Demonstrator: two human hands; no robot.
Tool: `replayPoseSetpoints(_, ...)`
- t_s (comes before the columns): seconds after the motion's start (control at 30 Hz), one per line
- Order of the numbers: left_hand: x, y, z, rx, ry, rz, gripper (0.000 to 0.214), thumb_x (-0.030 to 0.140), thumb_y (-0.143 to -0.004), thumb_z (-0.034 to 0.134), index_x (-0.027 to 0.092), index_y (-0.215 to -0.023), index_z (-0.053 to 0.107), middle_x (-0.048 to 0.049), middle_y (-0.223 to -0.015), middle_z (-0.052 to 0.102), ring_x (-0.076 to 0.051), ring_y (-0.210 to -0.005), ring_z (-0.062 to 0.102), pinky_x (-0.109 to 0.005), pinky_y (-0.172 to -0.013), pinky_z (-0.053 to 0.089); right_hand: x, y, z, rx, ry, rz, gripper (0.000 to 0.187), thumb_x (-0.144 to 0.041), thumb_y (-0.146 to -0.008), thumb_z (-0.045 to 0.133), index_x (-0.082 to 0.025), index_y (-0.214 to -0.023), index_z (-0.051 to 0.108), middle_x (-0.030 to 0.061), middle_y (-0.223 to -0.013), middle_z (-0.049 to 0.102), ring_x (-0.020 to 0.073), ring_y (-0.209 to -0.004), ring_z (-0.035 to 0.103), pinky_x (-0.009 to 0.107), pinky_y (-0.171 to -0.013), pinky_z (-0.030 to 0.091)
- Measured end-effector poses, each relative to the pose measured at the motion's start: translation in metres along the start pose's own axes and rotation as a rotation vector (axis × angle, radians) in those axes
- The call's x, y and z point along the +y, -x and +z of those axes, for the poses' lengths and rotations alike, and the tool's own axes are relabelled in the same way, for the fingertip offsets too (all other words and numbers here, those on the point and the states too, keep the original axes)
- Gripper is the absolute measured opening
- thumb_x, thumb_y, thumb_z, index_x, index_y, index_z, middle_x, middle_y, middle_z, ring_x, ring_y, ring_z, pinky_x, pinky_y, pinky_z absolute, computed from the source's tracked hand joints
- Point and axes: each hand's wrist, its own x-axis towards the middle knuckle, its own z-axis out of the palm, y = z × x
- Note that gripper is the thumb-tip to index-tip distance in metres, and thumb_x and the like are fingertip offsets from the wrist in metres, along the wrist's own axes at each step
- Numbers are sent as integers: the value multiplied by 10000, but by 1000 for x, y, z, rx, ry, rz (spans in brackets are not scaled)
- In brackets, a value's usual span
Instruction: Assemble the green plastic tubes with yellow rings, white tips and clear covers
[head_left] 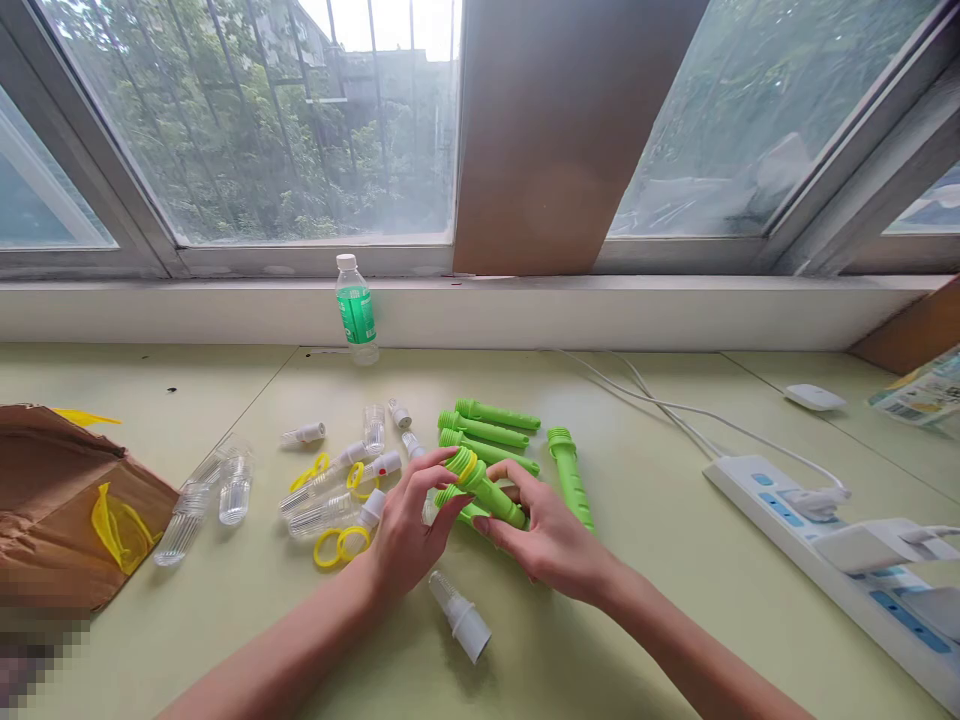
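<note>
Above the table [660, 500], a green tube [495, 498] is held slantwise, threaded end in the left hand [409, 515], body in the right hand [553, 532].

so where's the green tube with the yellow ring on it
In the head view, the green tube is below and slightly right of centre, left hand at its ringed end, right hand near the other, beside more green tubes.
</note>
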Motion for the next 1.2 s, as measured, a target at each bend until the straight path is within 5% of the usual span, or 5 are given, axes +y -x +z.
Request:
replayPoseSetpoints(0.27, 1, -3, -3, -3, -5, 30, 162, 93, -838, 566, 200, -948, 510, -104, -1128, 621, -198, -1042, 623, -354, -852, 527, 2, -1, -3, 24, -59, -51, 152, -336, -858, 571, -200, -863, 504, -23, -755, 519, 94, -527, 497, 217, -454, 447)
replayPoseSetpoints(0.5, -2, -1, -2, -2, -30, 12, 208, 88, -807, 611, 191, -954, 507, -101, -1131, 617, -193, -1016, 632, -305, -786, 546, -1, -3, -3, 154, 349, -233, 184, -298, -915, 483, -177, -951, 618, 56, -869, 653, 193, -783, 583, 309, -722, 457)
replayPoseSetpoints(0.73, 0, -3, -1, -26, -9, 1, 185, 121, -829, 590, 196, -973, 502, -100, -1139, 618, -136, -818, 654, -267, -673, 563, 0, -3, -2, 152, 356, -236, 158, -255, -859, 559, -189, -1003, 550, -2, -747, 617, 141, -606, 515, 256, -573, 391)
replayPoseSetpoints(0.93, -2, -2, -1, -28, -40, -10, 143, 118, -825, 600, 197, -891, 501, -88, -1100, 635, -174, -908, 660, -318, -752, 557, 2, -1, -2, 154, 343, -207, 133, -214, -831, 576, -201, -948, 514, -31, -675, 555, 128, -550, 447, 248, -502, 327)
replayPoseSetpoints(1.2, -3, -1, 0, -58, 9, -52, 262, 145, -800, 638, 196, -1020, 504, -104, -1192, 578, -124, -792, 644, -274, -662, 570, 2, -4, -4, 222, 471, -237, 182, -290, -911, 475, -184, -856, 612, 48, -760, 626, 223, -822, 599, 306, -744, 436)
